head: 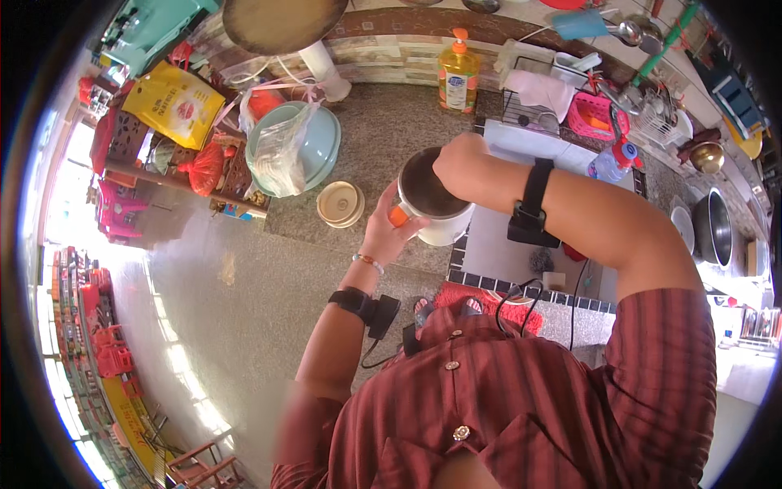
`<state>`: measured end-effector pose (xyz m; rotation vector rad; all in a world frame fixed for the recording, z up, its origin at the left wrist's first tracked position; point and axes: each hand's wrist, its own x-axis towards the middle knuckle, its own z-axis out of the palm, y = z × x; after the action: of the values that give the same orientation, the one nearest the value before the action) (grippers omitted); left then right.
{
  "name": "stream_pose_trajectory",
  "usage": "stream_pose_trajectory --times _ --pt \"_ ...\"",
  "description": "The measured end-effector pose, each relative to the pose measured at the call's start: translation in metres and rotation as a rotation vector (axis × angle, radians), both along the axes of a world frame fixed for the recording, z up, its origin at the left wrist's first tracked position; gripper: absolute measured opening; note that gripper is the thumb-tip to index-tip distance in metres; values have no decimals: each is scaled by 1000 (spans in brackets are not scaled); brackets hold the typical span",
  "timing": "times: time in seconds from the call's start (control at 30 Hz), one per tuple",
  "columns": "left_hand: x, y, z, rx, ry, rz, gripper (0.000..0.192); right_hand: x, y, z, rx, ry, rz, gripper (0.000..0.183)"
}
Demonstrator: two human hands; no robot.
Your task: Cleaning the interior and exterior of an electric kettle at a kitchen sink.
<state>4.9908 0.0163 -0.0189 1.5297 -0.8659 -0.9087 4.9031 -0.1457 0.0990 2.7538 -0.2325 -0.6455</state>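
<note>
A white pot-like container [441,231] with a dark interior and an orange part on its side stands on the stone counter. My left hand [394,225] grips its near left side by the orange part. Over its right rim my right hand [459,166] is closed and reaches toward the inside; whether it holds anything is hidden. A round cream lid-like piece [339,203] lies on the counter left of the container. Behind it, a light blue basin [324,147] has clear plastic wrap in it. A bottle of yellow dish soap [458,73] with an orange pump stands by the tiled wall.
Right of the container is a sink [498,244] edged with black tiles, a scouring pad [541,260] inside. Beyond it are a wire rack [528,119] with a pink cloth, a pink basket [595,117] and a clear bottle [613,162]. A yellow bag [176,104] sits on the left shelf.
</note>
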Motion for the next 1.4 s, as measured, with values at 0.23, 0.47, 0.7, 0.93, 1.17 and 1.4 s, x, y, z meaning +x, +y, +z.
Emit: stream_pose_trajectory --times 0.23,0.47,0.7,0.93,1.17,1.4 --pt "-5 -3 0 -69 -50 45 84 -7 -19 14 -5 -5 -51 11" --pt "2 2 -6 31 -97 2 88 -21 -14 63 24 -50 -137 16" --pt "5 0 -13 13 -155 4 86 -24 -17 38 31 -115 -129 14" --pt "0 -1 -7 -34 -86 36 87 -12 -21 -1 76 -178 -37 11" --pt "1 0 4 38 -117 -2 88 -17 -21 -12 210 -203 -131 13" --pt "-1 1 9 50 -36 -6 89 -5 -4 -4 80 -57 -37 13"
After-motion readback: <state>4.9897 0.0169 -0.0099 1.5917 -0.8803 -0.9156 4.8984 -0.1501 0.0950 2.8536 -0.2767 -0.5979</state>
